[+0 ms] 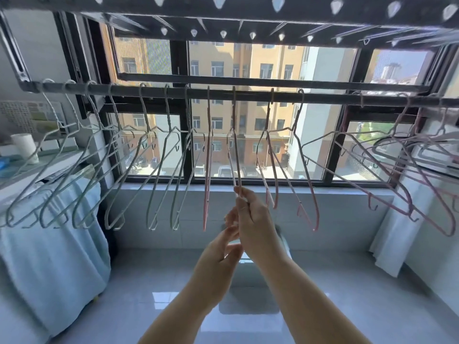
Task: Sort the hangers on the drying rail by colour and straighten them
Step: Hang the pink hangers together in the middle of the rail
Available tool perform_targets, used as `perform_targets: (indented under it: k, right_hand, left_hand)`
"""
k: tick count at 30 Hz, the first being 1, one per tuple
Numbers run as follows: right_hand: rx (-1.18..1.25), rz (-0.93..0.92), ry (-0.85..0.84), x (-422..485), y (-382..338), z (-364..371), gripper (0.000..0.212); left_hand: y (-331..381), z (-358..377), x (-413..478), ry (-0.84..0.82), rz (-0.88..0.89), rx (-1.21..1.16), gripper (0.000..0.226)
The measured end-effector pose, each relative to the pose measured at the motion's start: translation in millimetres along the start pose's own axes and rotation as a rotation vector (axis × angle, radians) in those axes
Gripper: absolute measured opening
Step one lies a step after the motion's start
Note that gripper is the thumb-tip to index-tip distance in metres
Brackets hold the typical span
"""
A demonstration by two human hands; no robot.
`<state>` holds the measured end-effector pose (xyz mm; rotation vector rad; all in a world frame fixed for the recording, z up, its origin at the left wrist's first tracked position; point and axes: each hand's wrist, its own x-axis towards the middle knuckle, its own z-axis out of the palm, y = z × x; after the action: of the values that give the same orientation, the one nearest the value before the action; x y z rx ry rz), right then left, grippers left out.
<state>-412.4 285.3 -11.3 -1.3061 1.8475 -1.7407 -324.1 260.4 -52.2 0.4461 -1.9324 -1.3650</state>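
Observation:
A dark drying rail (248, 94) runs across in front of the window. Several grey-green wire hangers (159, 170) hang along its left half. Several pink wire hangers (308, 194) hang from the middle to the right end. One pink hanger (236, 155) hangs edge-on at the centre. My right hand (250, 214) pinches its lower end between fingers and thumb. My left hand (223, 249) sits just below and left of the right hand, fingers loosely curled toward the same hanger's bottom; whether it touches the hanger is hidden.
An overhead rack with peg holes (248, 6) spans the top. A light blue cloth (54, 244) covers something at the left. A white roll (24, 147) stands on the left shelf. White fabric (392, 234) hangs at the right. A tiled sill (173, 219) lies below the window.

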Motion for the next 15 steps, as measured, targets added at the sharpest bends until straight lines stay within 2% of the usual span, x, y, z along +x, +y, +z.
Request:
perform_targets:
  k: [2,5,7,8,10,11,13,15]
  right_hand:
    - [-0.105,-0.014,-0.039,-1,0,-1,0.034]
    - [-0.466,-0.021,-0.131,-9,-3,-11,0.046]
    - [-0.619,-0.107,-0.101,-21,-11,-21,0.049]
    - [-0.625,-0.196,-0.038,-27,-16,-27,0.047]
    - [-0.555,-0.326,0.126,-32,-22,-43,0.037]
    - [-0.53,-0.367,0.219,-32,-22,-53,0.033]
    - [-0.541,-0.423,0.379,-28,-18,-70,0.028]
    - [-0.53,-0.391,0.443,-24,-12,-84,0.027]
  left_hand:
    - [-4,2,2,0.023,-0.022,-0.002,0.042]
    - [-11,11,7,0.0,-0.046,-0.023,0.025]
    - [-22,24,9,0.007,-0.055,0.044,0.018]
    - [-29,33,11,0.02,-0.051,0.155,0.026]
    - [-34,51,15,0.017,0.009,0.439,0.074]
    - [-33,60,17,-0.006,0.07,0.5,0.085]
    - [-17,76,22,-0.025,0.158,0.451,0.08]
    - [5,83,34,0.048,0.202,0.377,0.081]
